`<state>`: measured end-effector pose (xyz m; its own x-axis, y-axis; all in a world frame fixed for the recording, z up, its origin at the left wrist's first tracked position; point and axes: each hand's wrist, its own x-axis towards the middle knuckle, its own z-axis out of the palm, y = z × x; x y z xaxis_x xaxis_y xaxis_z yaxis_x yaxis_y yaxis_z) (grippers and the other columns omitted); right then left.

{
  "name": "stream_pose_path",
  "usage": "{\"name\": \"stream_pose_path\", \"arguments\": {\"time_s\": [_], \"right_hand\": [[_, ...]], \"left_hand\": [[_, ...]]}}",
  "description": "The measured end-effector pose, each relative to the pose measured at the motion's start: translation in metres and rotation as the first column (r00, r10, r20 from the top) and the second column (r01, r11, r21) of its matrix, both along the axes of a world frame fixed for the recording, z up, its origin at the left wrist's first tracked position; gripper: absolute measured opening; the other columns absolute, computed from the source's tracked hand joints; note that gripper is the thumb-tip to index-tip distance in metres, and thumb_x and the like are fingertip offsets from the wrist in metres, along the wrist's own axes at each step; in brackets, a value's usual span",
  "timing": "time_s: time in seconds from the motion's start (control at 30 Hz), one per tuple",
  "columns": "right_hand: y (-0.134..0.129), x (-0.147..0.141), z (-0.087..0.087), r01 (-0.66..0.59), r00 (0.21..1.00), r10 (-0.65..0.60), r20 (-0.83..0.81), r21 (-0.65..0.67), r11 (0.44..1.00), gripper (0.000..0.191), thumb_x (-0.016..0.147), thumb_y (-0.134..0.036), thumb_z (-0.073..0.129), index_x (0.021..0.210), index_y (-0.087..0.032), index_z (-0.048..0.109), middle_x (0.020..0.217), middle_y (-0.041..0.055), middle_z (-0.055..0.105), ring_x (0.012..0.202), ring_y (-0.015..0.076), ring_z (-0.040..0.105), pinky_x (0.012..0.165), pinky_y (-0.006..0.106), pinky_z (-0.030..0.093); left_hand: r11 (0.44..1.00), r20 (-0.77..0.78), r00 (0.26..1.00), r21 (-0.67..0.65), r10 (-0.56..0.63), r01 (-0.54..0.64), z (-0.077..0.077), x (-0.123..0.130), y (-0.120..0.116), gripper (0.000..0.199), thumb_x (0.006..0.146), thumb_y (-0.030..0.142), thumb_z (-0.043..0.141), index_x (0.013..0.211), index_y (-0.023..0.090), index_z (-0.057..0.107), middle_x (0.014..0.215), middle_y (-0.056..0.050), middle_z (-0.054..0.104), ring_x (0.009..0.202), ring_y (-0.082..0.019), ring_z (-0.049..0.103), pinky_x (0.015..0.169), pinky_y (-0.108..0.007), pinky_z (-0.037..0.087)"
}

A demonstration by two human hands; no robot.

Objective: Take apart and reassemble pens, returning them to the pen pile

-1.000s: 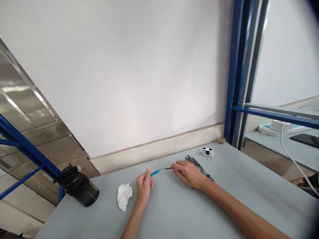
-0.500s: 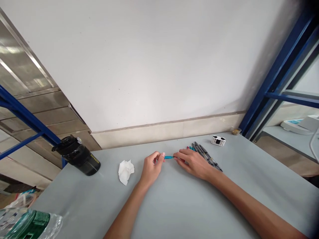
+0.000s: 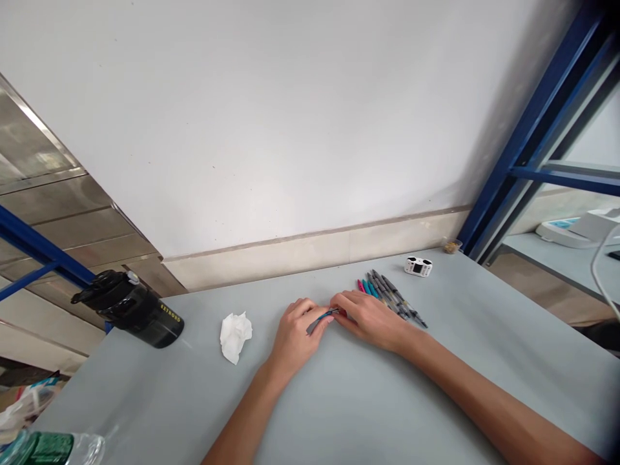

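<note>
Near the middle of the table (image 3: 334, 400), a slim blue pen (image 3: 323, 316) is held between my two hands. My left hand (image 3: 294, 332) has thumb and fingers closed on its left part. My right hand (image 3: 371, 321) pinches the other end, where a dark tip shows at the fingertips; most of the pen is covered by fingers. Just beyond my right hand lie several pens (image 3: 394, 294) side by side, grey ones plus some with teal and pink ends. A crumpled white tissue (image 3: 236, 336) rests to the left of my left hand.
A black bottle (image 3: 140, 313) stands at the table's left edge, with a clear green-labelled bottle (image 3: 53, 447) at the lower left corner. At the back right are a small white device (image 3: 418, 266) and a little clear container (image 3: 452, 246). A white wall (image 3: 310, 129) rises behind.
The fingers of my left hand have shifted along the blue pen, which now looks tilted and more covered. My hands have come closer together. The view has turned slightly.
</note>
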<state>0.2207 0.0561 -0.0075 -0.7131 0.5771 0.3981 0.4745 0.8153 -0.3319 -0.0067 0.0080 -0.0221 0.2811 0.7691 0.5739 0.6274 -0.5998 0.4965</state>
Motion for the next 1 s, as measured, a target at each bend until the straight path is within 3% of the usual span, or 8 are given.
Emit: {"name": "stream_pose_path", "arguments": {"time_s": [0.13,0.27,0.43,0.67,0.87,1.0], "right_hand": [[-0.001,0.000,0.002,0.011,1.000,-0.011,-0.015,-0.008,1.000,0.012,0.114,-0.027,0.046,0.109,-0.022,0.056,0.097,0.0063,0.068,0.082,0.0216,0.062,0.070,0.033,0.044],[0.003,0.004,0.006,0.038,0.999,-0.037,-0.010,0.088,0.995,0.019,0.116,-0.027,0.042,0.105,-0.022,0.057,0.097,0.0063,0.068,0.079,0.0215,0.060,0.076,0.035,0.045],[0.007,0.011,0.009,0.071,0.997,-0.074,0.009,0.156,0.985,0.024,0.118,-0.032,0.041,0.112,-0.023,0.062,0.099,0.0070,0.066,0.083,0.0228,0.060,0.078,0.035,0.044],[0.008,0.011,0.008,0.089,0.995,-0.095,0.034,0.142,0.986,0.031,0.118,-0.037,0.040,0.122,-0.022,0.066,0.103,0.0079,0.064,0.082,0.0215,0.059,0.076,0.034,0.044],[0.012,0.013,0.010,0.119,0.992,-0.125,0.009,0.236,0.964,0.031,0.118,-0.033,0.040,0.122,-0.022,0.069,0.101,0.0078,0.064,0.081,0.0211,0.058,0.081,0.039,0.043],[0.011,0.013,0.011,0.099,0.995,-0.099,-0.008,0.179,0.979,0.029,0.117,-0.032,0.043,0.128,-0.022,0.069,0.104,0.0093,0.063,0.084,0.0223,0.059,0.081,0.038,0.047]], "left_hand": [[0.999,-0.017,0.999,0.037,0.038,-0.037,0.002,0.003,-0.002,0.018,0.109,0.026,0.061,0.115,0.027,0.078,0.095,-0.006,0.073,0.091,-0.023,0.067,0.087,-0.039,0.053],[0.996,-0.012,0.997,0.052,0.078,-0.078,0.004,0.001,-0.001,0.014,0.108,0.023,0.062,0.113,0.027,0.074,0.100,-0.005,0.074,0.094,-0.023,0.068,0.090,-0.040,0.053],[0.993,0.023,0.994,0.048,0.105,-0.106,0.006,-0.002,-0.001,0.012,0.107,0.020,0.061,0.111,0.026,0.071,0.102,-0.005,0.075,0.095,-0.023,0.067,0.090,-0.039,0.051],[0.992,0.015,0.992,0.027,0.125,-0.125,0.010,0.001,-0.004,0.011,0.107,0.021,0.059,0.107,0.025,0.069,0.100,-0.005,0.074,0.093,-0.024,0.066,0.089,-0.040,0.048],[0.987,0.017,0.988,0.038,0.153,-0.154,0.010,-0.001,-0.003,0.011,0.107,0.021,0.060,0.110,0.025,0.070,0.101,-0.003,0.076,0.094,-0.022,0.066,0.090,-0.039,0.048],[0.986,0.013,0.987,0.047,0.158,-0.158,0.008,-0.001,-0.002,0.013,0.108,0.022,0.061,0.112,0.026,0.073,0.102,-0.003,0.077,0.094,-0.022,0.067,0.090,-0.038,0.049]]}}
